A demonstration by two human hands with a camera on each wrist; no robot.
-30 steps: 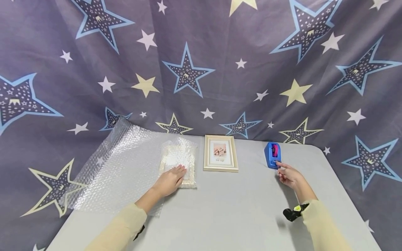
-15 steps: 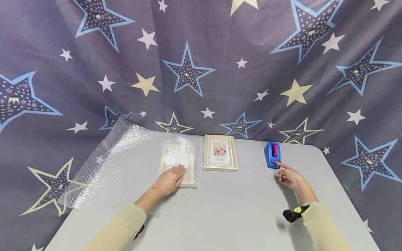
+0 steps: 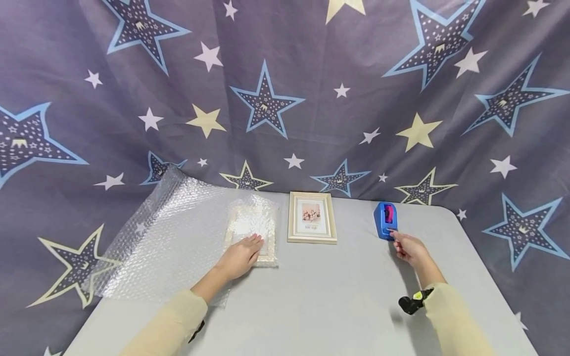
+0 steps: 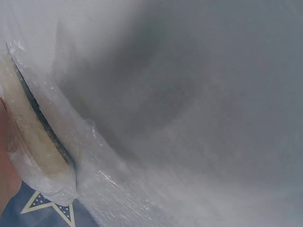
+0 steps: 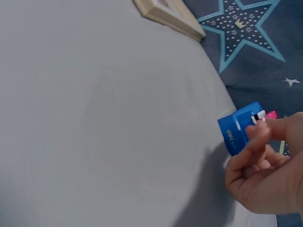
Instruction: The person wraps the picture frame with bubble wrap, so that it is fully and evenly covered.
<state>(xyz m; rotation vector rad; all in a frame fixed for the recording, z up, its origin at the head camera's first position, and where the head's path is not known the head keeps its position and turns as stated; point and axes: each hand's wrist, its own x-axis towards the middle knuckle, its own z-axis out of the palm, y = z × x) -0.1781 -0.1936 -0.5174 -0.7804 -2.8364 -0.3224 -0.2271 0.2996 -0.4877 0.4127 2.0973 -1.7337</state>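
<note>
On the left of the table, a picture frame wrapped in bubble wrap [image 3: 252, 222] lies flat. My left hand [image 3: 240, 254] rests on its lower part, fingers straight; the left wrist view catches the wrapped frame [image 4: 35, 118] edge-on. Farther right stands a blue tape dispenser [image 3: 382, 221] with a pink core. At its cutter end, my right hand [image 3: 409, 247] pinches with thumb and index finger, the other fingers curled. In the right wrist view the fingertips meet right at the cutter of the dispenser [image 5: 235, 135]; the clear tape between them is hardly visible.
A loose sheet of bubble wrap [image 3: 178, 237] spreads over the table's left side, rolled up at the far left. An unwrapped cream picture frame [image 3: 291, 217] with a flower print lies between the hands. A star-patterned curtain [image 3: 311, 123] hangs behind the grey table [image 3: 329, 296].
My right hand's thumb and index finger have drawn together at the dispenser's cutter, and the hand has shifted slightly. The left hand stays on the wrapped frame.
</note>
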